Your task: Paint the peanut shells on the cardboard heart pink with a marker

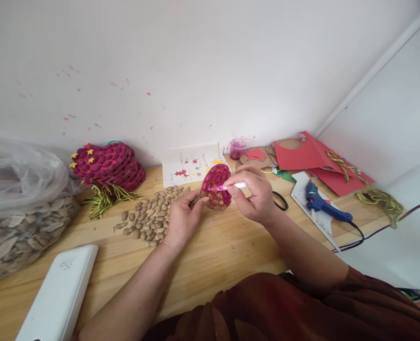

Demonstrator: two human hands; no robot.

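Observation:
My left hand (183,215) pinches the lower left edge of a round disc covered with seed shells (216,185), partly painted magenta, and holds it tilted above the wooden table (213,251). My right hand (254,194) is closed on a white-handled brush (231,186) whose pink tip touches the disc's face. A loose pile of tan seed shells (149,215) lies just left of my left hand.
A stack of magenta discs with yellow stars (106,163) and green needles sits back left. A plastic bag of shells (21,208), a white power bank (58,293), a sticker sheet (190,166), a paint cup (237,148), red card (312,158), scissors (281,199) and a blue glue gun (325,206) lie around.

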